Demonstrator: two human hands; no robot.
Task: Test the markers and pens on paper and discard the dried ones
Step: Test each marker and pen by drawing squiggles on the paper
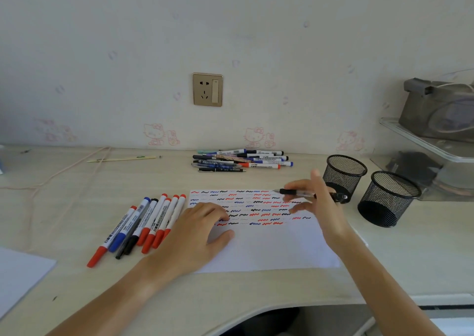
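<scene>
A white sheet of paper (272, 246) lies in the middle of the desk, its upper half filled with red, blue and black squiggles. My left hand (202, 228) rests flat on the paper's left part, fingers spread, holding nothing. My right hand (313, 197) hovers over the paper's upper right corner and grips a clear pen with a black grip (300, 193), tip pointing left. A row of whiteboard markers (143, 223) with red, blue and black caps lies left of the paper. A pile of pens and markers (241, 160) lies at the back by the wall.
Two black mesh pen cups (343, 174) (389, 199) stand to the right of the paper. A clear plastic organiser (436, 161) with a grey bag sits at the far right. A cord (66, 176) and a wooden ruler (120, 159) lie at the back left. Another sheet (20, 274) is at the lower left.
</scene>
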